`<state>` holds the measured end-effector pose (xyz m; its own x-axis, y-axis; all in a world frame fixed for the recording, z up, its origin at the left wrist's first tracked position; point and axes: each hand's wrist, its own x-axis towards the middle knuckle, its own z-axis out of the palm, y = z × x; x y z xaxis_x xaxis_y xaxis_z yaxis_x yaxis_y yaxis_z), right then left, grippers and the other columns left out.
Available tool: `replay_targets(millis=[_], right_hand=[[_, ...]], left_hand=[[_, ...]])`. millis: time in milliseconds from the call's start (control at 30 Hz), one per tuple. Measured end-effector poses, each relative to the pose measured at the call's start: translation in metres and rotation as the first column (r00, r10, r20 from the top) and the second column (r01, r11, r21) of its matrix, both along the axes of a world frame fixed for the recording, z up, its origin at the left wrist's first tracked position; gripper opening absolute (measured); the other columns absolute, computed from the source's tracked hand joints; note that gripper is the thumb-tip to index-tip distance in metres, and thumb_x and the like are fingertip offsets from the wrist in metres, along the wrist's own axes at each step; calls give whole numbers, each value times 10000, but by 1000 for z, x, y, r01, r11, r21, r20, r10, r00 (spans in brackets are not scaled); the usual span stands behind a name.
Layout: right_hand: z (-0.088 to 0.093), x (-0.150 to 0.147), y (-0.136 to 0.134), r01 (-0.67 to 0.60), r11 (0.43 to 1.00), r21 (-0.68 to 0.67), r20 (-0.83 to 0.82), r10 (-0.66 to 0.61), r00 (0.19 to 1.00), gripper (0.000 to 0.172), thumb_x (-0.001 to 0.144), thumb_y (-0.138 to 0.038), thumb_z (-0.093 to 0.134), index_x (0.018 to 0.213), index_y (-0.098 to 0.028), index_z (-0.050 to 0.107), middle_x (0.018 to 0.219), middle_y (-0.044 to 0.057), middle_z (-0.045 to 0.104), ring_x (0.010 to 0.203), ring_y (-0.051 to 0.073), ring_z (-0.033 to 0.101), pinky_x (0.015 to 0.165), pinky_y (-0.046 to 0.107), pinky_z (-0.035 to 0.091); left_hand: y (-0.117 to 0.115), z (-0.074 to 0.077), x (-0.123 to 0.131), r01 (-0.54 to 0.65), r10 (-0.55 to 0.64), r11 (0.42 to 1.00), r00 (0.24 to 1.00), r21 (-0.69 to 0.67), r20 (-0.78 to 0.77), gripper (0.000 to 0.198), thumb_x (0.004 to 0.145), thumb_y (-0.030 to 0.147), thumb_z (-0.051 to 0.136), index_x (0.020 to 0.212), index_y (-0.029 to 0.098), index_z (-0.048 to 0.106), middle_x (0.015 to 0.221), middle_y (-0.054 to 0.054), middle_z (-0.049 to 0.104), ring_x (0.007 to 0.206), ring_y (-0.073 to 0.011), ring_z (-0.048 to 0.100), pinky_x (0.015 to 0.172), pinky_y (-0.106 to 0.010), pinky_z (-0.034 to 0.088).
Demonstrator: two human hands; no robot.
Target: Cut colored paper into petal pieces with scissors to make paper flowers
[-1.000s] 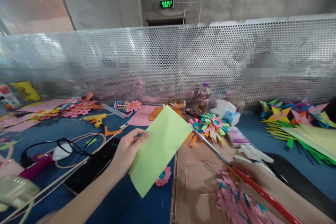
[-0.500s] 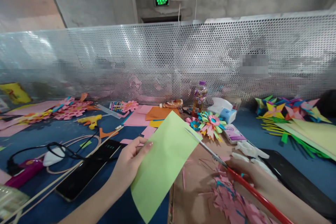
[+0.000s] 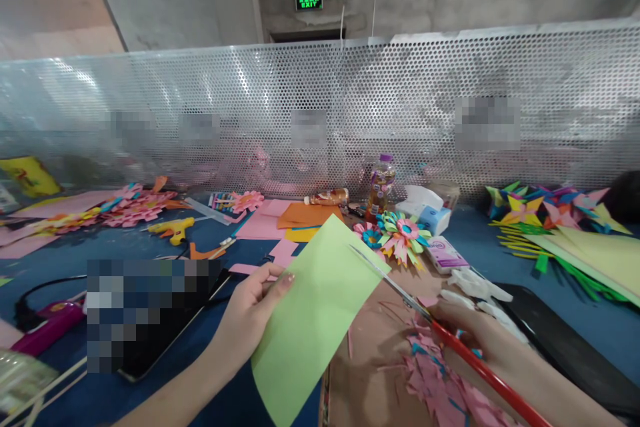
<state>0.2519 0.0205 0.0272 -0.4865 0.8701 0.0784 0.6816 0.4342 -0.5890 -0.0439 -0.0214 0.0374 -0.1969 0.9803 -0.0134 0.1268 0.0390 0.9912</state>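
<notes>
- The left grip (image 3: 253,310) is pinched on a green sheet (image 3: 317,307), thumb on top; the sheet is held up in the middle, tilted, over the counter (image 3: 230,400) and a brown board (image 3: 365,380).
- The right grip (image 3: 465,323) is closed on red-handled scissors (image 3: 445,333); one blade lies over the sheet's right corner; I can't tell where the other blade is.
- The green sheet looks whole; no cut line shows, so the snipping seems just at its start, and most or all of it looks left to do.
- Pink and blue cut bits (image 3: 440,380) lie in a pile near the right grip; that cutting looks done.
- Farther out, a many-colored paper flower (image 3: 406,233) and a heap of pink flowers (image 3: 140,207) look all made.
- Orange paper (image 3: 305,215) and pink paper (image 3: 257,221) lie flat at the back; the parts I can see look uncut; a yellow glue gun (image 3: 173,230) lies on the left, out of both grips.
</notes>
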Motion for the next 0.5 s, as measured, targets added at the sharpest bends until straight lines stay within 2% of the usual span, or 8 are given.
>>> replay_targets(millis=[300, 500], right_hand=[[1, 0, -1, 16, 1000, 9, -74, -15, 997, 210, 700, -377, 518, 663, -183, 589, 638, 39, 586, 629, 168, 526, 563, 230, 409], [0, -1, -2, 5, 1000, 9, -58, -4, 998, 197, 706, -352, 505, 638, -181, 576, 621, 31, 576, 609, 160, 517, 575, 233, 408]], left_hand=[[0, 0, -1, -1, 1, 1000, 1000, 8, -6, 239, 722, 415, 577, 790, 186, 584, 581, 8, 581, 489, -117, 508, 435, -179, 354], [-1, 0, -2, -10, 10, 1000, 1000, 8, -4, 242, 713, 406, 591, 834, 197, 612, 601, 3, 598, 513, -135, 536, 443, -190, 372]])
